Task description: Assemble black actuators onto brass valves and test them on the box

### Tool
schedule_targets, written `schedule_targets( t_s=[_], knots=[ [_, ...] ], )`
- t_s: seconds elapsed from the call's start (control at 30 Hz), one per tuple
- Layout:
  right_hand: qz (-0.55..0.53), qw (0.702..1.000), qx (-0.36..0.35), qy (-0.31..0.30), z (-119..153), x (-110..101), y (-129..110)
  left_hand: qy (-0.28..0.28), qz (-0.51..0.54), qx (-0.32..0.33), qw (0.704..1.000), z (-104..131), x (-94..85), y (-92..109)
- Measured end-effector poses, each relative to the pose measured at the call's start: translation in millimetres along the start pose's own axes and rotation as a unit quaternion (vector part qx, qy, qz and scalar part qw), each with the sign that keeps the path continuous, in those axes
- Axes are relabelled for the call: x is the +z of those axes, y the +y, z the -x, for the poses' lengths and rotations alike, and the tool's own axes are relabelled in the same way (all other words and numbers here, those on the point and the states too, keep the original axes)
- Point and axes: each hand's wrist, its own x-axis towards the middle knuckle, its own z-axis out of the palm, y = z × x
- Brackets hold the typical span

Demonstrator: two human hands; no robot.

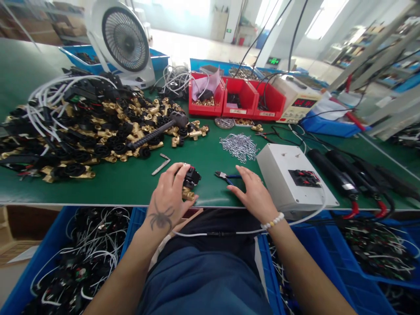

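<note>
My left hand [169, 192] is closed round a black and brass valve [189, 193] at the front edge of the green table [210, 164]. My right hand [251, 188] has its fingers apart, over the handles of the blue-handled pliers [225, 176]; whether it touches them is unclear. A metal hex key [161, 165] lies beyond my left hand. Past the pliers is a heap of small metal clips [239, 146]. A white cable [193, 235] runs across my lap toward a grey box [288, 175], which stands to the right of my right hand.
A large pile of brass and black parts [108, 127] covers the left, with a hammer [157, 131] on it. Behind stand a white fan [126, 41], red bins [239, 98] and a power supply [300, 98]. Black tools [334, 173] lie at right; blue crates [62, 232] are below.
</note>
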Motion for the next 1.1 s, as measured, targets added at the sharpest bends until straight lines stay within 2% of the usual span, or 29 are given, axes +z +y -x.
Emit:
schedule_targets(
  t_s=[0.1,0.2,0.33,0.43,0.5,0.57,0.67,0.77,0.83,0.9,1.0,1.03,1.1],
  knots=[
    [0.123,0.990,-0.057,-0.027,0.5,4.2,17.5,-0.074,-0.032,0.036,0.996,-0.8,5.1,-4.4],
    [0.163,0.984,-0.066,-0.030,1.7,1.8,14.3,-0.096,0.019,0.046,0.994,0.9,7.9,-1.9],
    [-0.019,0.997,0.049,-0.049,-1.1,-11.6,6.5,-0.055,0.086,-0.042,0.994,7.8,12.4,-0.7],
    [-0.179,0.973,0.101,-0.107,-2.7,-27.5,-1.2,-0.073,0.146,-0.099,0.982,13.5,16.8,-5.4],
    [-0.250,0.951,0.095,-0.153,-3.8,-38.4,-10.3,-0.103,0.185,-0.128,0.969,15.2,18.7,-9.5],
    [-0.251,0.957,0.044,-0.138,-6.2,-46.8,-21.5,-0.125,0.212,-0.154,0.957,15.1,19.5,-12.8],
    [-0.174,0.982,-0.075,-0.016,-12.0,-50.2,-36.6,-0.144,0.231,-0.166,0.948,13.2,18.9,-14.9],
    [-0.146,0.976,-0.138,0.088,-17.0,-41.6,-43.0,-0.149,0.236,-0.151,0.948,11.6,17.2,-14.7],
    [-0.126,0.971,-0.164,0.118,-18.6,-31.0,-41.8,-0.147,0.239,-0.141,0.949,11.0,16.6,-14.7],
    [-0.080,0.975,-0.189,0.083,-19.1,-20.2,-37.9,-0.144,0.242,-0.133,0.950,10.5,16.6,-15.5],
    [-0.004,0.976,-0.217,-0.022,-20.2,-12.1,-33.0,-0.142,0.249,-0.124,0.950,9.3,17.2,-17.9],
    [-0.001,0.976,-0.216,-0.036,-21.0,-13.0,-32.7,-0.143,0.251,-0.122,0.950,8.8,17.3,-18.7],
    [-0.040,0.978,-0.202,-0.017,-23.0,-19.9,-34.7,-0.146,0.253,-0.121,0.949,7.9,17.3,-20.0]
  ],
)
